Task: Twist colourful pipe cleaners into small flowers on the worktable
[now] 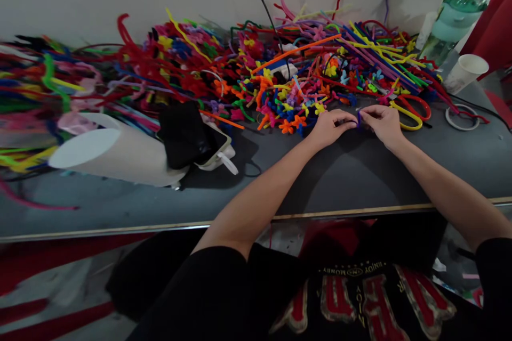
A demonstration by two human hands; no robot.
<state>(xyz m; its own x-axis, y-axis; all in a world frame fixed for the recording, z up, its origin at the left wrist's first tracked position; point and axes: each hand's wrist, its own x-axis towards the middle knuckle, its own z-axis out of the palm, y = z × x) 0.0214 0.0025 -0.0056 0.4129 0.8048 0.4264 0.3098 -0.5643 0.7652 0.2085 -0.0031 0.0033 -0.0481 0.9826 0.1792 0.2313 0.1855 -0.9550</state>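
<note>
A short purple pipe cleaner (359, 119) is pinched between both hands over the grey table (344, 170). My left hand (333, 127) holds it from the left, thumb and fingers pressed together. From the right, my right hand (382, 123) grips the same piece with thumb and index finger. The two hands are close together, fingertips nearly meeting at the purple piece. Just beyond them lies a heap of colourful pipe cleaners (280, 58), with small orange flowers (287, 127) near my left hand. Yellow-handled scissors (412, 117) rest beside my right hand.
A white paper roll (120, 154), a black object (186, 133) and a pale case (220, 149) lie on the left. A paper cup (466, 72), a green-topped bottle (452, 24) and a grey ring (462, 117) are on the right. A black cable hangs over the heap.
</note>
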